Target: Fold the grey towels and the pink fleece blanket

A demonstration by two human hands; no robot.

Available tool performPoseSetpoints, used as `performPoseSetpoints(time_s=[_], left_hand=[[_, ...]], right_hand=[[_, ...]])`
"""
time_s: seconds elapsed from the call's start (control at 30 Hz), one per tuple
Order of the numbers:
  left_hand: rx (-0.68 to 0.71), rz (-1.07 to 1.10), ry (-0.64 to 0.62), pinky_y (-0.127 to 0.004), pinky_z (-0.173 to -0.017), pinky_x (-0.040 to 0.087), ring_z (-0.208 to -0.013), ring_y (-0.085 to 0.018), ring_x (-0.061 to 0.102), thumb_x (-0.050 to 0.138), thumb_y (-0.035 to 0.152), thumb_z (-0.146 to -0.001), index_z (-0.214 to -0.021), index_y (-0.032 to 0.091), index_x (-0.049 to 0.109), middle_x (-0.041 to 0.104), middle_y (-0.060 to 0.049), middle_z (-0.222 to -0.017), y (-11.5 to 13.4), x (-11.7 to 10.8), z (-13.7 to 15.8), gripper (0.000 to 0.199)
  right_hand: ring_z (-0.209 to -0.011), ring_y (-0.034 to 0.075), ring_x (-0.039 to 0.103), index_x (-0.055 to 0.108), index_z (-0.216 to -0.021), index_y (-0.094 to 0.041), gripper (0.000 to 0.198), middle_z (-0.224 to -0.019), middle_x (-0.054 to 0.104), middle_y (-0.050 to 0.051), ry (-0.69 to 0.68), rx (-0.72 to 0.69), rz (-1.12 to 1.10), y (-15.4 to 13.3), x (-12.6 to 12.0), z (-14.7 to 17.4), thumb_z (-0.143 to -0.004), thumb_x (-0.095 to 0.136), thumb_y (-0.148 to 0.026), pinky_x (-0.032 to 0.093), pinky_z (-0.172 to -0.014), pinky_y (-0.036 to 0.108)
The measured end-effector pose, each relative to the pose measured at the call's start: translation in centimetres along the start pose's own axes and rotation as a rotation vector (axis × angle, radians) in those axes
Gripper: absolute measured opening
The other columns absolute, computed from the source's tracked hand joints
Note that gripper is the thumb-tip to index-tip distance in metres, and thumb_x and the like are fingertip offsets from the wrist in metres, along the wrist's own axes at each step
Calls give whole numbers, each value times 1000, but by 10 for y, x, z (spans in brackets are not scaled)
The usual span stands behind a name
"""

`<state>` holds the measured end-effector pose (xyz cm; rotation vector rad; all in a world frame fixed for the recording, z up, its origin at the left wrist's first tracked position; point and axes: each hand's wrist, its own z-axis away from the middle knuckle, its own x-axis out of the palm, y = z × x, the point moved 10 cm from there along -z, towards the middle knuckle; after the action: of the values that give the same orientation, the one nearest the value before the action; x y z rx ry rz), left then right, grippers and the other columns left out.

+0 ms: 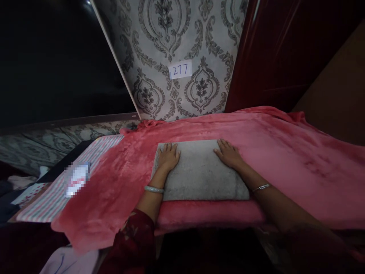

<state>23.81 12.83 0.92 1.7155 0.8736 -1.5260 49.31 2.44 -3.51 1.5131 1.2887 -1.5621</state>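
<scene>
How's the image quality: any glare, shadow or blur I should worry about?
Head view: dim, darkest along the bottom edge; faint glare streaks on the dark red panel; coarse pixelation over part of the striped cloth; left hand, right hand and grey cloth clear enough to follow.

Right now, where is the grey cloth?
In the head view, the grey cloth lies below centre on the pink blanket, left hand at its far left corner, right hand at its far right corner.
</scene>
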Motion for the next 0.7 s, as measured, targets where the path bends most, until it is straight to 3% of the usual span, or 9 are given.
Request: performPoseSetpoints(time_s=[0.13,0.2,0.3,0.4,0.5,0.6,0.7], left_hand=[[8,23,13,-61,-121,23,-152,-30,27,29,43,-103,-155,21,39,35,-12,-163,-1,-4,-3,58],[0,49,-13,-60,-122,22,-153,-29,26,29,43,-103,-155,21,38,34,-12,-164,-2,-7,-3,58],[-9,71,-30,-59,-122,22,-153,-29,27,31,39,-103,-154,18,40,34,-14,-163,-1,-16,7,56],[29,32,39,-60,-121,23,-151,-31,31,37,35,-101,-152,20,44,40,-15,-160,3,-24,38,54],[46,-13,70,-62,-120,26,-151,-33,30,37,34,-100,-152,21,45,38,-15,-161,2,-17,75,54],[19,-33,46,-64,-117,29,-154,-34,23,33,37,-102,-155,21,40,26,-15,-166,-5,-2,95,56],[17,-30,34,-63,-117,30,-154,-34,21,33,38,-102,-156,21,38,23,-15,-167,-6,4,96,57]], right_hand=[[-151,36,22,33,-158,-12,69,-165,23,16,-64,34,28,-4,-12,13,-100,28,-49,28,-115,64],[-153,36,18,34,-157,-10,69,-166,21,17,-51,7,44,-27,-24,26,-99,30,-48,25,-117,64],[-154,33,17,32,-157,-7,68,-165,22,19,-1,-167,-4,-97,-32,54,-100,31,-43,21,-120,58],[-152,31,22,34,-157,-6,66,-164,26,18,-7,-341,-58,-173,-20,87,-100,33,-39,21,-122,53],[-152,30,23,37,-156,-6,63,-163,30,16,-50,-417,-74,-215,0,109,-100,35,-36,20,-123,53],[-153,27,21,37,-156,-7,65,-164,29,14,-29,-422,-80,-209,4,118,-100,38,-41,17,-124,48],[-153,27,21,37,-156,-10,70,-164,28,13,-12,-342,-58,-157,-2,125,-99,42,-49,16,-125,47]])
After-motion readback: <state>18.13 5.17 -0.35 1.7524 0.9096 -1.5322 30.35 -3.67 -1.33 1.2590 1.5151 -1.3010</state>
